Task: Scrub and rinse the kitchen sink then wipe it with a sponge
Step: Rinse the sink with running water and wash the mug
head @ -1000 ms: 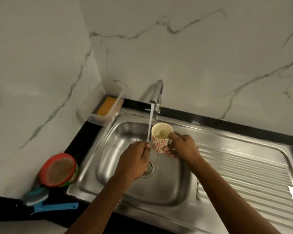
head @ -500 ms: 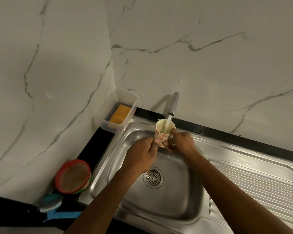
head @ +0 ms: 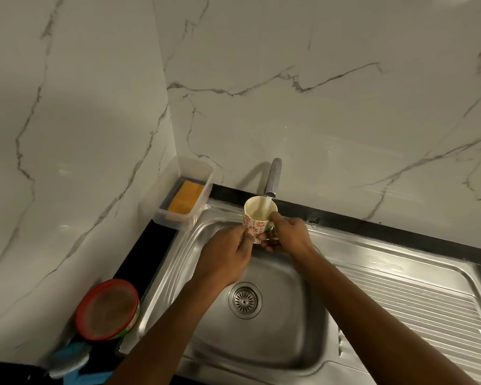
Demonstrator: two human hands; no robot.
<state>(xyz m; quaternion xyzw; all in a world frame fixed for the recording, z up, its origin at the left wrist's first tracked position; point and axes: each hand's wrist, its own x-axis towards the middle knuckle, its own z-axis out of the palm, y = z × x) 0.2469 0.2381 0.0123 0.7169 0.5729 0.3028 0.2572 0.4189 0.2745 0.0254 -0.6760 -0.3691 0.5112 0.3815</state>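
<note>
Behind and to the left of everything, white veined marble wall [head: 317, 107] meets in a corner and closes off two sides of the work area. Below it, the steel sink [head: 175, 262] fills the lower right, its left rim running beside a narrow black countertop [head: 139, 254] and its back rim against a black strip at the foot of the wall. The ribbed drainboard [head: 414, 307] stretches to the right edge of view and lies bare, the widest free surface. The basin floor round the drain strainer [head: 245, 300] is also open beneath the forearms.

Both arms reach over the front rim and come together above the back of the basin. The right hand [head: 289, 234] grips the patterned cup [head: 257, 222] at its handle, thumb on the rim. The left hand [head: 222, 257] holds the cup's lower side with thumb and curled fingers. The cup is held upright, clear of the basin floor, directly under the tap [head: 274, 176], and a water stream [head: 267, 201] falls into it.

On the counter's near left, just beside the sink's rim, a red-lidded tub [head: 107, 308] leans against the wall, with a blue scrubber [head: 70, 357] in front of it at the frame's bottom edge. A clear plastic container [head: 203, 176] sits tucked into the wall corner, touching the sink's back left corner. The orange sponge [head: 184, 196] lies flat inside it, well apart from both hands.
</note>
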